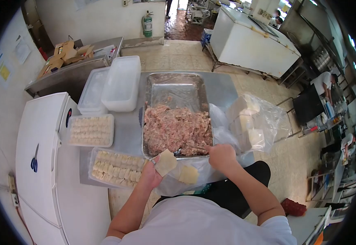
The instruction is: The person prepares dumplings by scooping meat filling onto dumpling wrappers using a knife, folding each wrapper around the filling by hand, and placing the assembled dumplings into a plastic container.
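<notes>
My left hand [150, 175] holds a pale square dumpling wrapper [166, 163] near the front left corner of a deep metal pan [174, 90]. Raw ground meat filling [174, 126] fills the pan's near part. My right hand [222, 157] is closed around a thin utensil [196, 147] whose far end is in the meat; its exact kind is hard to make out. More wrappers [188, 174] lie on clear plastic between my hands. Left of my left hand, a plastic container [91, 173] holds rows of filled dumplings [116, 167].
A second container of dumplings [91, 130] sits further left, before stacked translucent tubs [122, 81]. Bagged blocks of wrappers [247, 122] are at the table's right. A white fridge [39, 126] stands left, a chest freezer [247, 45] behind. Other people work far right.
</notes>
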`<state>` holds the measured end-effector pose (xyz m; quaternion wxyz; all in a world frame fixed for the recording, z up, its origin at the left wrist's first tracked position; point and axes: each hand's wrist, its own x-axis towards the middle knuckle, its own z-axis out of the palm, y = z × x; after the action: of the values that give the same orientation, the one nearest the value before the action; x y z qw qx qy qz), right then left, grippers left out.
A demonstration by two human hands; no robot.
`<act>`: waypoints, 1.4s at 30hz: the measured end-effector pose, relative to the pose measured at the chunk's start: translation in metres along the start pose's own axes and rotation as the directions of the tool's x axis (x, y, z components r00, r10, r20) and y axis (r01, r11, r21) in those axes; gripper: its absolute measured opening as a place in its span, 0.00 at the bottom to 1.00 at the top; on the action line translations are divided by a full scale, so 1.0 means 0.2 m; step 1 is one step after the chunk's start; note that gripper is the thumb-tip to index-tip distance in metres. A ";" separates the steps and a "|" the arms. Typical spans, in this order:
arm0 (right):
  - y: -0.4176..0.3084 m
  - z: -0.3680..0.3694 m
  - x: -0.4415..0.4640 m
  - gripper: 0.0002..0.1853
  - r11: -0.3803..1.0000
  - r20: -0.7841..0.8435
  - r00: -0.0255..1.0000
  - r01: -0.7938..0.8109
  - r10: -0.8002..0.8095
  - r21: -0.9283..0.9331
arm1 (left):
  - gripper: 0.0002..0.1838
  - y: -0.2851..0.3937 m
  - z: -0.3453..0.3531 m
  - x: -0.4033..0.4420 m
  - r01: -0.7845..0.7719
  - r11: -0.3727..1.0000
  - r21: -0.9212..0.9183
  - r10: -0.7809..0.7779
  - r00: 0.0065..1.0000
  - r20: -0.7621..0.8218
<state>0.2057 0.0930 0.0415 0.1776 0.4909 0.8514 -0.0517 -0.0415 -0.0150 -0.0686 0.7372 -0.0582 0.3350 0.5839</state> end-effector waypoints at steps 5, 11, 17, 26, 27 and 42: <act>-0.05 0.01 0.04 0.11 0.997 0.027 0.997 0.072 -0.071 -0.024 | 0.23 0.00 -0.04 0.00 -0.010 1.000 -0.016 0.010 1.000 -0.015; -0.04 0.03 0.08 0.10 0.985 0.054 0.985 0.167 -0.164 -0.053 | 0.22 0.00 -0.04 -0.01 -0.032 0.998 0.049 0.035 0.997 -0.072; 0.06 0.08 0.06 0.11 0.960 0.056 0.981 0.169 -0.186 0.221 | 0.24 0.01 -0.07 0.01 -0.048 0.998 -0.027 0.048 0.999 -0.019; -0.06 0.29 -0.12 0.20 0.620 -0.249 0.965 0.147 0.081 0.771 | 0.27 0.00 0.06 0.09 -0.037 0.994 -0.098 0.044 0.996 0.073; -0.11 0.32 -0.14 0.21 0.649 -0.309 0.948 0.187 0.077 0.737 | 0.27 -0.01 0.10 0.10 -0.027 0.992 -0.125 0.034 0.998 0.055; -0.25 0.17 -0.22 0.20 0.854 -0.585 0.802 0.217 0.119 0.472 | 0.26 0.01 0.24 0.21 -0.166 0.972 -0.166 0.148 0.982 -0.117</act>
<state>0.1921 0.0234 0.0212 -0.2383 0.4880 0.8301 -0.1268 -0.0197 0.0436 -0.0554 0.6623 -0.1263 0.3237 0.6638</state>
